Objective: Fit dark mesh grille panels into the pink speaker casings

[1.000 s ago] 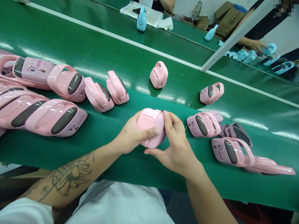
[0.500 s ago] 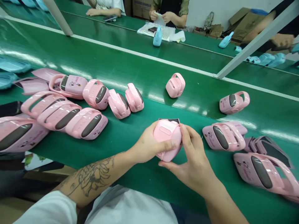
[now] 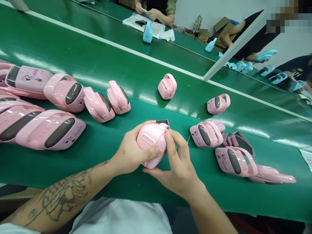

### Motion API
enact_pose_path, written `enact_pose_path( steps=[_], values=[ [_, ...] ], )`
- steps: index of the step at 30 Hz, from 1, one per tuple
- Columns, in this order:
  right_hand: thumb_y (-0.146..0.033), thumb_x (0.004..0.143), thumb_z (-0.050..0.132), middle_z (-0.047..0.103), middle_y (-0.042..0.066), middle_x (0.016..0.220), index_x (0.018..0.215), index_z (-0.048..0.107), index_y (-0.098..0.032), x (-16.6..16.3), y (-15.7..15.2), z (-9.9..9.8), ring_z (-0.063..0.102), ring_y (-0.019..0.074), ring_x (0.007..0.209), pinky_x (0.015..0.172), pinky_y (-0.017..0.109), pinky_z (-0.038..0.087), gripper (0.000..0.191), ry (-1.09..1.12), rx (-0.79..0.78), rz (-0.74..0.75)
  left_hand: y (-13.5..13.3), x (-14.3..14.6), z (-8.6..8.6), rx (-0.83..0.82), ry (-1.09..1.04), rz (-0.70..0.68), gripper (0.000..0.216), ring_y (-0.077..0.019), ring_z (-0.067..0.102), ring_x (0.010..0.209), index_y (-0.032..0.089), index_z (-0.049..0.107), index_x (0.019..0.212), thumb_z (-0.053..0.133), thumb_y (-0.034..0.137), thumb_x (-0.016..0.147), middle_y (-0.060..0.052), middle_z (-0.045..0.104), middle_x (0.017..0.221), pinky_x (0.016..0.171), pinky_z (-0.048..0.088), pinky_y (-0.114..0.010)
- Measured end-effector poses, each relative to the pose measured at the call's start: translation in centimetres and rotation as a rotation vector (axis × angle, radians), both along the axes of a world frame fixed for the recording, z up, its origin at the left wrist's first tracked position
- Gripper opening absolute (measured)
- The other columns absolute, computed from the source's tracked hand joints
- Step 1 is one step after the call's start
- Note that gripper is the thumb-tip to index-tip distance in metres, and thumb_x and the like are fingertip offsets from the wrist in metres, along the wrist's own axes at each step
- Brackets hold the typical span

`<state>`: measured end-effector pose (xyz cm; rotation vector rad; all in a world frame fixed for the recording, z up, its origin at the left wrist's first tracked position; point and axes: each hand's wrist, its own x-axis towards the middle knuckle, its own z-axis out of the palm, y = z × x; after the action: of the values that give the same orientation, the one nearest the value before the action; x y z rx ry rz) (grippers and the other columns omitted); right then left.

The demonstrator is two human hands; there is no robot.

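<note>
Left fingers (image 3: 151, 152) wrapped round pink casing (image 3: 146, 138); right fingers (image 3: 171, 149) half-curled, gripping its edge, over green table (image 3: 99, 144).

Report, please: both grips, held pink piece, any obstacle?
Left grip around pink piece. Right grip on its right edge. Dark flat piece just beyond. Handled pink units both sides.

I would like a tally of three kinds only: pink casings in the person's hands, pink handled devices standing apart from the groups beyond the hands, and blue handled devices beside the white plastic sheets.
Pink casing, in left hand and right hand: 1
Pink handled devices, standing apart: 2
Blue handled device, beside white plastic sheets: 1
Total: 4
</note>
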<state>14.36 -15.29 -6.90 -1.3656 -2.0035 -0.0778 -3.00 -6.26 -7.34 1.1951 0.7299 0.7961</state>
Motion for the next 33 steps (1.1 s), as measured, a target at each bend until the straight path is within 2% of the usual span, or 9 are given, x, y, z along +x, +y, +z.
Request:
enact_pose_path(
  steps=[3,10,12,16,18,20,22,28,33],
  values=[
    [-0.038,0.096,0.084,0.054,0.025,0.149,0.178,0.017,-0.016,0.0,-0.1,0.3,0.057,0.0419,0.146,0.115,0.062,0.061,0.108,-0.004,-0.002,-0.004,-0.1,0.0,0.1,0.051,0.043,0.031,0.088,-0.0434,0.072,0.132,0.017,0.064,0.147,0.097,0.052,0.073,-0.017,0.076,0.145,0.109,0.060,-0.050],
    [-0.039,0.096,0.084,0.052,0.027,0.149,0.177,0.017,-0.009,0.2,-0.3,0.7,0.055,0.0408,0.147,0.118,0.059,0.060,0.109,-0.064,-0.015,-0.002,-0.1,0.1,0.0,0.107,0.085,0.045,0.087,-0.0426,0.073,0.132,0.017,0.066,0.144,0.097,0.053,0.072,-0.017,0.077,0.145,0.110,0.061,-0.050],
    [-0.039,0.096,0.082,0.053,0.027,0.149,0.177,0.017,-0.009,0.2,-0.5,0.7,0.055,0.0408,0.147,0.117,0.060,0.060,0.108,-0.073,-0.022,-0.006,-0.1,0.1,-0.2,0.066,0.078,0.026,0.090,-0.0428,0.072,0.133,0.019,0.066,0.145,0.100,0.052,0.068,-0.016,0.077,0.145,0.109,0.061,-0.050],
    [-0.041,0.096,0.082,0.055,0.026,0.147,0.177,0.017,-0.012,0.3,-0.8,0.6,0.057,0.0421,0.144,0.113,0.062,0.062,0.108,-0.067,-0.061,0.002,-0.1,0.2,-0.3,-0.134,0.080,-0.011,0.110,-0.0465,0.073,0.131,0.021,0.066,0.144,0.110,0.049,0.047,-0.016,0.079,0.141,0.109,0.061,-0.056],
    [-0.041,0.095,0.082,0.056,0.027,0.145,0.177,0.018,-0.011,0.3,-0.7,0.3,0.059,0.0428,0.141,0.108,0.062,0.065,0.108,-0.064,-0.051,0.003,-0.2,0.3,-0.1,-0.148,0.076,-0.017,0.108,-0.0465,0.072,0.132,0.020,0.065,0.145,0.108,0.052,0.052,-0.017,0.078,0.142,0.113,0.059,-0.059],
    [-0.041,0.095,0.082,0.057,0.027,0.144,0.176,0.021,-0.009,0.2,-0.5,0.1,0.060,0.0431,0.138,0.104,0.061,0.066,0.106,-0.067,-0.024,0.005,-0.3,0.2,0.1,-0.087,0.086,-0.025,0.096,-0.0445,0.072,0.132,0.019,0.065,0.145,0.102,0.055,0.064,-0.018,0.076,0.144,0.115,0.057,-0.059],
    [-0.043,0.096,0.081,0.058,0.028,0.142,0.174,0.023,-0.008,0.1,-0.3,0.1,0.061,0.0432,0.137,0.103,0.061,0.067,0.104,-0.079,-0.011,0.015,-0.4,0.1,0.3,-0.015,0.113,-0.016,0.089,-0.0431,0.074,0.130,0.017,0.066,0.144,0.097,0.058,0.071,-0.018,0.077,0.142,0.114,0.059,-0.057],
    [-0.051,0.096,0.081,0.057,0.027,0.144,0.172,0.025,-0.004,-0.1,-0.2,0.0,0.056,0.0412,0.144,0.115,0.059,0.061,0.106,-0.095,-0.012,0.034,-0.3,-0.8,-0.4,0.111,0.178,0.067,0.085,-0.0415,0.078,0.120,0.017,0.069,0.141,0.095,0.059,0.072,-0.015,0.081,0.135,0.098,0.066,-0.049],
    [-0.053,0.091,0.086,0.054,0.028,0.150,0.175,0.019,-0.007,-0.4,-0.1,-0.4,0.054,0.0408,0.146,0.118,0.060,0.059,0.117,-0.052,-0.063,-0.003,0.2,-0.5,-0.3,0.044,0.149,0.024,0.085,-0.0409,0.078,0.119,0.017,0.069,0.141,0.094,0.062,0.073,-0.016,0.082,0.133,0.097,0.065,-0.048]
  ],
)
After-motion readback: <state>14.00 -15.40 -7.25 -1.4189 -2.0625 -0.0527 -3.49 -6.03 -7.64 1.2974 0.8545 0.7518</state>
